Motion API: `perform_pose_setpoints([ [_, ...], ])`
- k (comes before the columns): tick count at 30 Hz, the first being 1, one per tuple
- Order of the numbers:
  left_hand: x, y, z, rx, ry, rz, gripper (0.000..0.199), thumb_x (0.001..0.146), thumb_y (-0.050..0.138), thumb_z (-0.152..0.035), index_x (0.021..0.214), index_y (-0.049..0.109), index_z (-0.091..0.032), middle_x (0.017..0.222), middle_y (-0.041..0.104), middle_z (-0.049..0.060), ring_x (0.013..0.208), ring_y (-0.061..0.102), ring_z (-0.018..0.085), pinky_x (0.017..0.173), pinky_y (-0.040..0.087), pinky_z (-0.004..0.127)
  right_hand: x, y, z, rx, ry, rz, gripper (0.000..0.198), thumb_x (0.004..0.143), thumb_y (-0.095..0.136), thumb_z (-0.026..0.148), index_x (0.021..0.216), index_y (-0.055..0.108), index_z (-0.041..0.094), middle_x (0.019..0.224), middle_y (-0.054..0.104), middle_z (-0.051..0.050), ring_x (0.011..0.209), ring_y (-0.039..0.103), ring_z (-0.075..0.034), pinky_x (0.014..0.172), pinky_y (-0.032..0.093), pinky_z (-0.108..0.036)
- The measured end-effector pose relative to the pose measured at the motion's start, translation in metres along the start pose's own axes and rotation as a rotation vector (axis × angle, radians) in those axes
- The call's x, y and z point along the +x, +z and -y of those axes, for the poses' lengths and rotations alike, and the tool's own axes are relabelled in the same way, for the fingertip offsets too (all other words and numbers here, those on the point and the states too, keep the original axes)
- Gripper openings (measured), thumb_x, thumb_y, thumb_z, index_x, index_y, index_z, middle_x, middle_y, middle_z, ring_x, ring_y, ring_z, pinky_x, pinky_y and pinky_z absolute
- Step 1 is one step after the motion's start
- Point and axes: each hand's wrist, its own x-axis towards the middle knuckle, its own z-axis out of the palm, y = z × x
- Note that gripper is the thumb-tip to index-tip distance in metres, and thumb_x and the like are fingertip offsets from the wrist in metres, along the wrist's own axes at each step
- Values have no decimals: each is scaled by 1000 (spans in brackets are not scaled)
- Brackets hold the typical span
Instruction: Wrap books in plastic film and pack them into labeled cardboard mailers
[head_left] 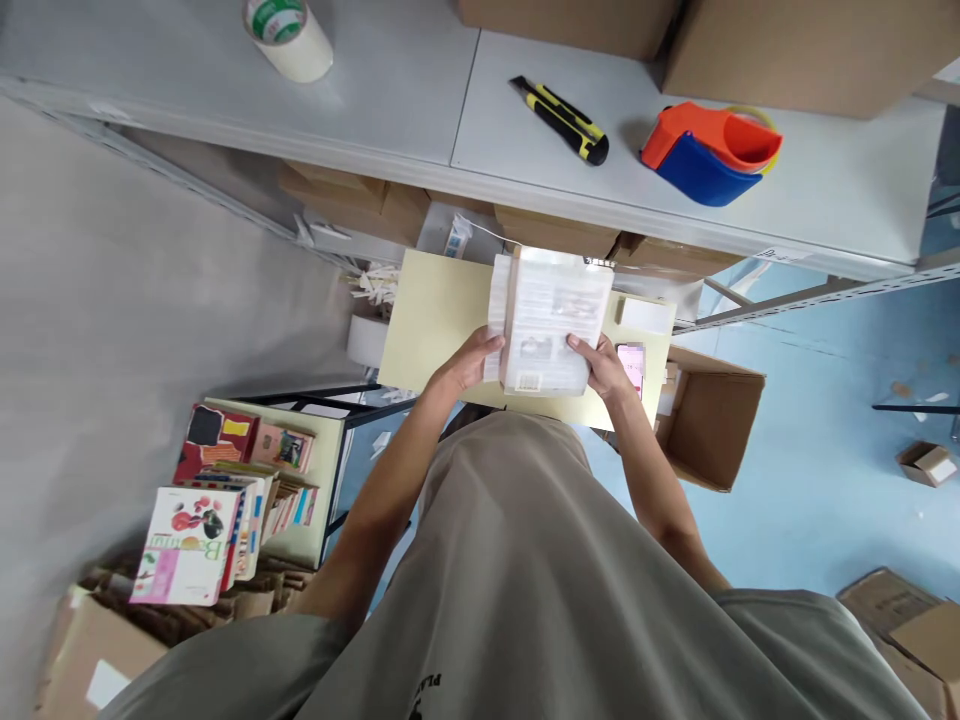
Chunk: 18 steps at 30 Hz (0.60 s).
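Note:
Between my two hands is a book [559, 320] with a pale printed cover and a barcode at its near edge; a translucent wrapping seems to lie around it. My left hand [474, 358] grips the left side, where a loose flap of the wrapping [496, 310] sticks out. On the right, my right hand [601, 366] holds the other side, thumb on top of the cover and fingers hidden beneath. Under the book is a pale yellow tabletop [427, 320]. A phone with a lit pink screen [631, 366] and a white box [646, 315] lie just right of my right hand.
On the grey shelf [390, 90] ahead are a tape roll [296, 45], a yellow-black utility knife [562, 120] with its blade showing, and an orange-blue tape dispenser [709, 155]. An open carton [712, 420] stands right of the table. Stacked books [187, 545] are at left.

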Motion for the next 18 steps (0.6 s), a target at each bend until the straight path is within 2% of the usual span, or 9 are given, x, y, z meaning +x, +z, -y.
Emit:
perform_pose_setpoints([
  [2,-1,19,-6,45,3,8,100,57,111,-84,124,86,-14,120,91,22,138,80,54,117,66,64,-2,-3,7,-6,-21,-23,71,69,111,74,116,85,28,124,93,-9,131,85,-40,113,73,-53],
  [5,0,38,-10,118,22,-33,86,68,113,-69,129,86,-14,129,90,20,136,82,47,122,64,62,-2,-7,6,-29,-29,-40,75,67,110,77,117,84,27,125,93,-10,133,85,-41,113,73,-55],
  [9,2,41,-5,181,38,-58,81,77,106,-69,134,86,-15,135,89,19,132,83,43,122,64,60,2,-14,-3,-104,-24,-59,78,74,104,81,125,83,26,137,90,-14,139,82,-43,121,69,-61],
  [11,3,37,-1,259,58,-102,81,81,101,-71,137,84,-15,138,89,19,132,83,42,119,65,57,8,-16,-10,-205,-32,-144,85,74,102,82,133,81,25,151,85,-18,148,76,-46,129,63,-66],
  [14,5,36,6,554,88,-238,60,95,91,-60,137,83,-17,139,89,17,133,83,42,116,66,52,16,-7,-23,-339,-73,-300,108,72,97,89,156,73,25,180,64,-21,169,59,-47,142,49,-69],
  [16,4,42,10,833,68,-322,43,104,82,-44,139,83,-20,138,89,17,134,83,43,116,65,51,18,10,-33,-329,-64,-251,116,75,90,95,165,68,24,185,58,-20,174,54,-45,143,48,-66],
  [18,1,54,12,1081,10,-331,40,109,75,-30,148,80,-22,134,90,17,133,84,43,115,64,49,17,31,-43,-297,-30,-125,110,80,86,97,160,70,24,175,68,-19,166,63,-42,136,57,-60],
])
